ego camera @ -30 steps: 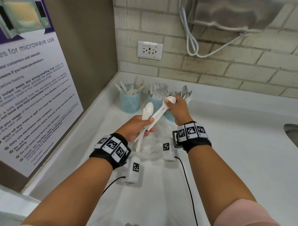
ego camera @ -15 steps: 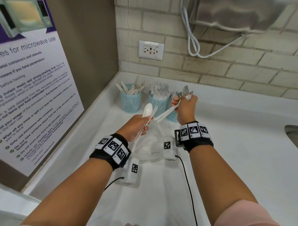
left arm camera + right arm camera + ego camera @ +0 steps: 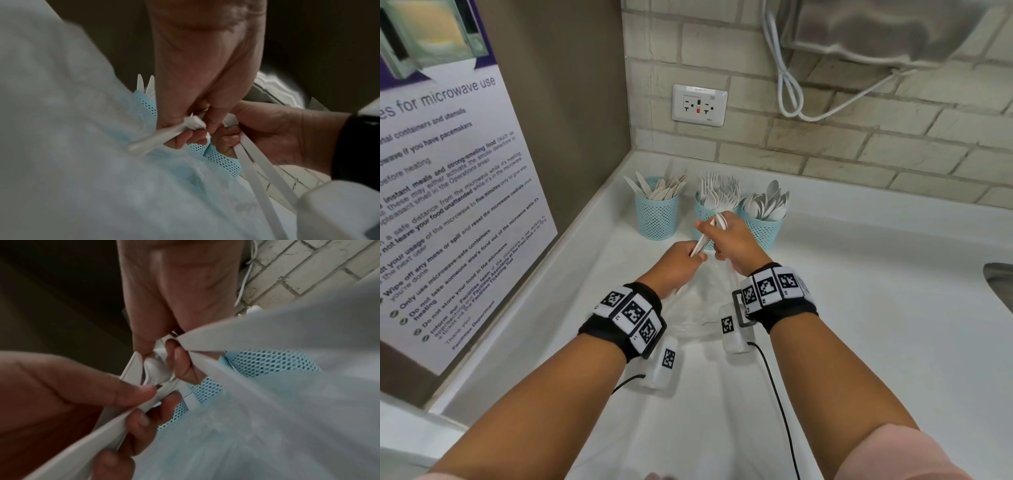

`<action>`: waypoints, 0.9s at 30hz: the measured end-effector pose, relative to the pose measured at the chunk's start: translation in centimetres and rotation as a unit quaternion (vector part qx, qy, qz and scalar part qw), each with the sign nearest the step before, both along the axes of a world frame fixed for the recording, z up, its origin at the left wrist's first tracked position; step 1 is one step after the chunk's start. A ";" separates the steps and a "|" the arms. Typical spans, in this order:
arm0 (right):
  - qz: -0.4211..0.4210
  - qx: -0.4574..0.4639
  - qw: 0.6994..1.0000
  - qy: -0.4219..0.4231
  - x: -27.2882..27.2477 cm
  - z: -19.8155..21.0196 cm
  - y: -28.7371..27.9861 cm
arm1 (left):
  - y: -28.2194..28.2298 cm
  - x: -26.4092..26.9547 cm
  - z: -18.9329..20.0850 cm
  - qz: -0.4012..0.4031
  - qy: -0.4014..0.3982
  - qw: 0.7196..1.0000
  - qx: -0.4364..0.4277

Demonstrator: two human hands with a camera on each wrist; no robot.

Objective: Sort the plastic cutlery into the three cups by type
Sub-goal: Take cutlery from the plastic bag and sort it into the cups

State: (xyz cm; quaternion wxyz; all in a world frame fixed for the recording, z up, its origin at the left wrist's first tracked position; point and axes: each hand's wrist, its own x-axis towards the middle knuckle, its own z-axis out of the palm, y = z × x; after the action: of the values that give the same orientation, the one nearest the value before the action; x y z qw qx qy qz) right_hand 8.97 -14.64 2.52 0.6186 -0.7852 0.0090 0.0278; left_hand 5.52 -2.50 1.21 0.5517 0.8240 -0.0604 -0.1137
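Three blue mesh cups (image 3: 656,214) stand in a row at the back corner of the white bench (image 3: 859,308): left cup with knives, middle cup (image 3: 703,212) with forks, right cup (image 3: 763,228) with spoons.

Head view: both hands meet just in front of the middle cup. Left hand (image 3: 676,265) grips a bundle of white cutlery (image 3: 700,243); its long axis runs from lower left up to the right, upper end toward the cups. Right hand (image 3: 729,240) pinches the upper end of the bundle. A clear plastic bag (image 3: 695,308) lies beneath the wrists.

Left wrist view: left-hand fingers (image 3: 185,138) curl round bunched bag film; the right hand (image 3: 277,133) clasps flat white handles (image 3: 265,175) running down to the right.

Right wrist view: right fingertips (image 3: 185,366) close on spoon bowls (image 3: 156,368); left hand (image 3: 72,386) is wrapped round the handles. Both grips are narrow and holding.
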 end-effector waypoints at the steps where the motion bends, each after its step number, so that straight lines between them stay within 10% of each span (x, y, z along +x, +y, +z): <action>1: -0.001 -0.006 1.000 -0.001 0.0 0.0 0.0 | 0.0 0.0 -0.1 0.005 0.001 1.000 -0.007; 13: -0.163 0.094 0.982 -0.036 1.4 0.8 -1.9 | 0.0 -0.5 0.4 0.032 0.085 0.985 -0.146; 27: -0.117 0.411 0.901 -0.074 0.7 2.4 -1.5 | -1.2 -1.0 0.3 0.039 0.102 0.985 -0.130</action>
State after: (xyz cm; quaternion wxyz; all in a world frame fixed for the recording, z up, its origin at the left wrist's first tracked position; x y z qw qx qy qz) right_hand 9.62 -16.10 4.87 0.8838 -0.4547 0.0424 -0.1018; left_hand 4.57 -3.69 1.47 0.6615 0.7310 0.0141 -0.1668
